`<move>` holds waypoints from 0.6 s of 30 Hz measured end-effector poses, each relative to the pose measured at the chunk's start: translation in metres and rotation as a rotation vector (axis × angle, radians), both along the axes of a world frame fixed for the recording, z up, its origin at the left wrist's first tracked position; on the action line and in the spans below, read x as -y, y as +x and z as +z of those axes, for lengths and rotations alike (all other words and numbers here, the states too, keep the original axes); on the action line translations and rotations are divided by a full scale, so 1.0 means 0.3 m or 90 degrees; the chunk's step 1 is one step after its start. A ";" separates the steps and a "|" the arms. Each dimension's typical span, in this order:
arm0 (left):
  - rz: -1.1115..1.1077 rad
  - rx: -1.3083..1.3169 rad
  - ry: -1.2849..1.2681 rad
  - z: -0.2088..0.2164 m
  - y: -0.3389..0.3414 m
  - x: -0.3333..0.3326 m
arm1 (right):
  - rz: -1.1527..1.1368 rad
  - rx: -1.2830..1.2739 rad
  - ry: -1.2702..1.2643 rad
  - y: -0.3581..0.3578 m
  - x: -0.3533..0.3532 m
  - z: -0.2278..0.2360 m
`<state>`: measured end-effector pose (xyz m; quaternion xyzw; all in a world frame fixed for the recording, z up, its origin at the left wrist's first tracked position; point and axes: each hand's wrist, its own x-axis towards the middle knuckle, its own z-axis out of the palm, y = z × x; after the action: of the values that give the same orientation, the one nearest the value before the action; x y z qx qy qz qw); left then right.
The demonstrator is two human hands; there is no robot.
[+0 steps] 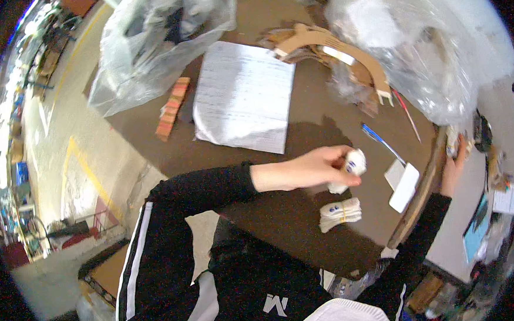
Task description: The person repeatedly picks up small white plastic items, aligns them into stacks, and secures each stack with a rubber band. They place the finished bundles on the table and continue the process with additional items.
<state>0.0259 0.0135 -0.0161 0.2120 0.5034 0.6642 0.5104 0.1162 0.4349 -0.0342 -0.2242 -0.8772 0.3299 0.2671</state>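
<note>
My left hand [322, 167] reaches across the table, its thumb and fingers closed round a small bundle of white strips [356, 162] with dark blue marks. Just below it on the table lies a similar bundle of white strips [340, 214], bound with a yellowish band. Out past the table's right edge, my right hand [454, 169] has its fingers round something whitish [452, 141], partly hidden and too small to name. Right of the left hand are a blue and white pen [382, 143] and a white rectangular piece [404, 188] lying over a paper slip.
A handwritten paper sheet [244, 96] lies on the brown table [168, 154], beside a striped reddish strip [173, 108]. Clear plastic bags [162, 48] stand at the far left and far right. Curved cardboard [320, 37] and a red pen [407, 116] lie at the far right.
</note>
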 end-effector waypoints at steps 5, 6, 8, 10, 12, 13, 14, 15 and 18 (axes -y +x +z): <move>0.000 0.133 -0.006 0.048 -0.026 0.004 | 0.001 -0.024 0.019 0.004 -0.009 0.005; -0.001 0.133 -0.006 0.055 -0.029 0.006 | -0.015 -0.030 0.014 -0.002 0.019 0.018; -0.006 0.152 -0.004 0.053 -0.033 0.006 | -0.033 -0.021 -0.005 -0.003 0.006 0.020; -0.005 0.151 -0.010 0.048 -0.039 0.006 | -0.033 -0.019 -0.017 -0.007 0.030 0.034; -0.006 0.163 0.003 0.045 -0.041 0.008 | -0.039 -0.025 0.000 -0.001 0.034 0.034; -0.006 0.170 0.003 0.049 -0.040 0.007 | -0.045 -0.023 0.006 0.002 0.035 0.038; -0.003 0.177 0.002 0.053 -0.039 0.009 | -0.049 -0.022 0.010 0.001 0.039 0.039; 0.005 0.213 0.021 0.046 -0.040 0.010 | -0.048 -0.018 0.008 -0.002 0.043 0.039; 0.019 0.299 0.067 0.026 -0.043 0.008 | -0.050 -0.008 0.007 -0.001 0.038 0.039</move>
<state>0.0129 0.0111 -0.0082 0.0700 0.3387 0.7280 0.5919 0.1158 0.4236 -0.0224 -0.2551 -0.8679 0.3153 0.2867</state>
